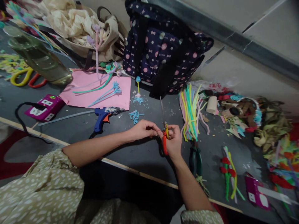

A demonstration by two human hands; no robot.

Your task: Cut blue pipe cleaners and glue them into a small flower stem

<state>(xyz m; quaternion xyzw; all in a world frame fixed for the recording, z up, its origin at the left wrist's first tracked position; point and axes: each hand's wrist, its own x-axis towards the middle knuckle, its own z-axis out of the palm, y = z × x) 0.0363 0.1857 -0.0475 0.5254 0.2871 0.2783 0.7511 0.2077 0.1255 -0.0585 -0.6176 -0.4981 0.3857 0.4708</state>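
My right hand [174, 141] grips a pair of scissors [165, 144] by the orange and yellow handles, with the blades pointing away from me. Close beside the handles is my left hand [145, 129], its thumb and fingers pinched together; whatever they hold is too small to make out. Short blue pipe cleaner pieces [135, 116] lie in a pile just beyond my left hand. Farther back is a yellow stem with a blue fluffy head [138, 80], near blue and pale scraps [138, 99]. A bundle of pastel pipe cleaners [190, 115] lies to the right.
A blue glue gun [99, 121] rests at left, near a pink sheet [123, 90] bearing pipe cleaner flowers [116, 88]. Behind stand a polka-dot bag [149, 46] and a green bottle [39, 57]. Dark-handled pliers [195, 160] and a purple power strip [257, 193] lie right.
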